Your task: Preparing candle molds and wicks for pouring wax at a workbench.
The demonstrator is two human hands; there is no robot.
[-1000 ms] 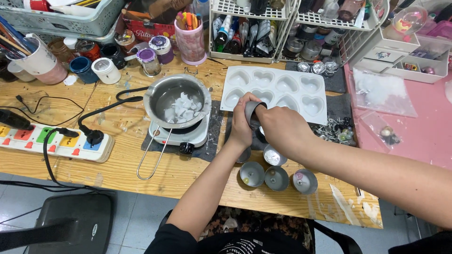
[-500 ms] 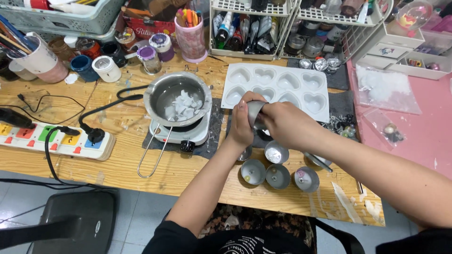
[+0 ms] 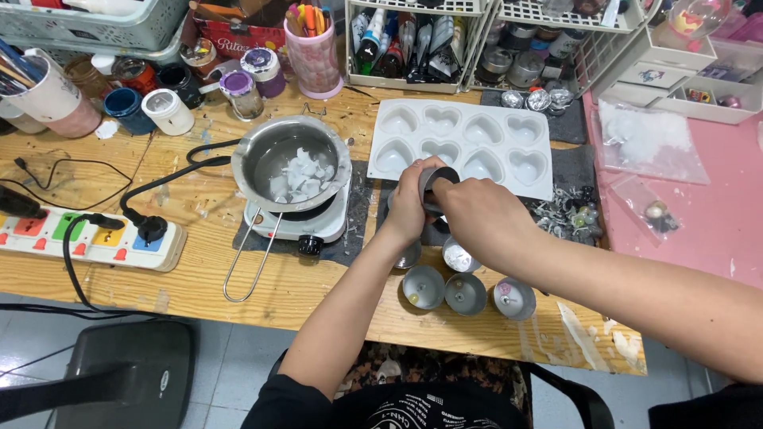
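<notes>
The small cup [image 3: 435, 184] at frame centre looks like dull grey metal. The pot [image 3: 290, 163] is shiny brushed steel, the heart mould [image 3: 465, 147] smooth matt white plastic. The surface [image 3: 191, 270] is scuffed, stained wood.

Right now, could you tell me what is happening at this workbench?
A person holds a small metal cup in both hands, left hand and right hand, above the wooden table. More small cups sit below. A pot with white chunks rests on a small hotplate, beside a white heart-shaped mould.
</notes>
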